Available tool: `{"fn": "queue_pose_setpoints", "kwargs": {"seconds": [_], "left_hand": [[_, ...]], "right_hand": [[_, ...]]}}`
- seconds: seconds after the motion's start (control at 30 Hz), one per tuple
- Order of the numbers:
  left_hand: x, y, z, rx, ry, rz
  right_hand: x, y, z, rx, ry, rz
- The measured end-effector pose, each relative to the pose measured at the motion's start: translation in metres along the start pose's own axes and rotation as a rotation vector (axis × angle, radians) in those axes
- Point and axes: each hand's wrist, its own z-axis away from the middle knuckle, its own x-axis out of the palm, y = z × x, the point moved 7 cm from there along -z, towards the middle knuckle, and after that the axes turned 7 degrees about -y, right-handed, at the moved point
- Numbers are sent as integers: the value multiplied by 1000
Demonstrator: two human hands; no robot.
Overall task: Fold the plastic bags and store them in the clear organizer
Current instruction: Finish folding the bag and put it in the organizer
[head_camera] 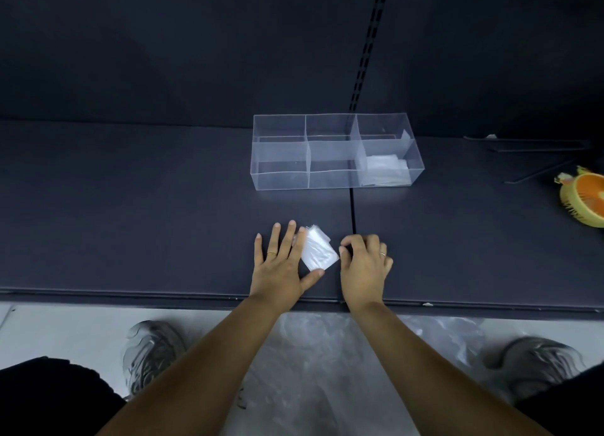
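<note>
- Pressing my left hand (277, 269), fingers spread flat, on the folded bag (318, 254) on the shelf (130, 223).
- My right hand (364, 262), fingers curled, pinches its right corner.
- The clear organizer (281, 154) stands farther back, apart.

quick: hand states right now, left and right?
Left hand: open, straight fingers pressing on the folded bag.
Right hand: fingers curled at the bag's right corner; pinching it or not cannot be told.

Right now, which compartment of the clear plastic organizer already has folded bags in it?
The near-right compartment: a stack of folded white plastic bags lies there; the others show none.
</note>
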Motion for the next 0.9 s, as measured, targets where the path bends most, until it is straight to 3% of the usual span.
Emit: {"fn": "queue_pose_setpoints", "kwargs": {"seconds": [0.2,0.3,0.4,0.47,0.53,0.67,0.77,0.9], "left_hand": [[2,-1,0,-50,-22,18],[0,-1,3,-59,-44,95],[-17,-8,2,-75,-55,460],[-33,-16,0,-109,-89,841],[-45,-9,0,-80,-225,1246],[-56,18,-5,5,-424,1410],[-63,31,-14,-24,-328,1607],[-73,47,-27,-71,-134,1771]], "right_hand": [[7,-14,3,44,-129,-30],[7,-23,3,64,-176,-241],[-1,-24,0,119,-244,-563],[-15,-24,-7,69,-291,-641],[-30,-28,-11,-30,-375,-671],[-56,-24,-18,-134,-496,-719],[-63,-6,-26,-14,-537,-832],[-67,9,-36,105,-571,-771]]}}
